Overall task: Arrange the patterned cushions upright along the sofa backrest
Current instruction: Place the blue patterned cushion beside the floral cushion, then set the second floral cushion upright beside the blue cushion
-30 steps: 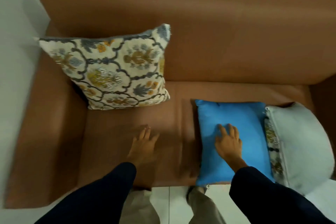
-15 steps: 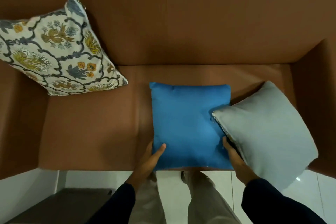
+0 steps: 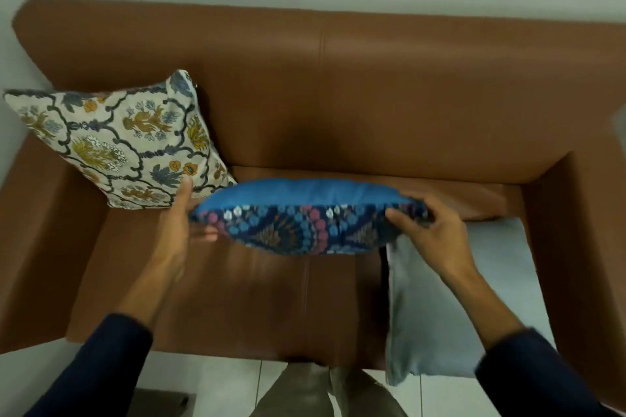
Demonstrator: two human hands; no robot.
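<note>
I hold a blue cushion (image 3: 298, 213) in the air over the middle of the brown sofa seat (image 3: 257, 301). Its plain blue side faces up and back, and its dark patterned side with pink and blue dots faces me. My left hand (image 3: 178, 223) grips its left edge and my right hand (image 3: 428, 230) grips its right corner. A cream floral cushion (image 3: 115, 142) leans upright in the left corner against the backrest (image 3: 372, 85). A pale grey cushion (image 3: 450, 301) lies flat on the right of the seat.
Brown armrests (image 3: 37, 237) close in the seat on both sides. A pale wall rises behind the sofa. White floor tiles (image 3: 216, 382) and my trouser legs show at the front edge, with a dark object at the lower left.
The blue cushion lay flat on the seat with my hands at its lower corners. Now both hands have lifted it and tipped it, showing its patterned face.
</note>
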